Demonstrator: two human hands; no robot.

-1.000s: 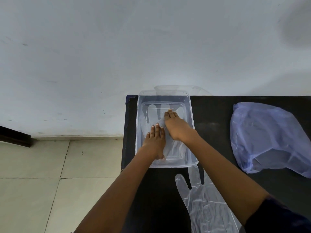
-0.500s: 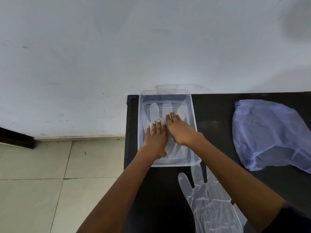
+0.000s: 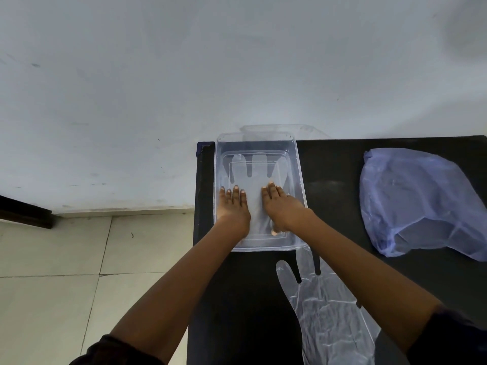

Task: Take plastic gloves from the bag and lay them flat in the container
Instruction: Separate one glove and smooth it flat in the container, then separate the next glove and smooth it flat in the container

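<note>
Black table: bag, spare glove.

pale wall, scuffed; beige tiled floor; black table against wall.

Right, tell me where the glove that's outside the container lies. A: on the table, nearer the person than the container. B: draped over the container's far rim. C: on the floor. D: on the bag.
A: the loose glove lies flat on the black table, nearer the person than the container, partly under the right forearm.
</note>
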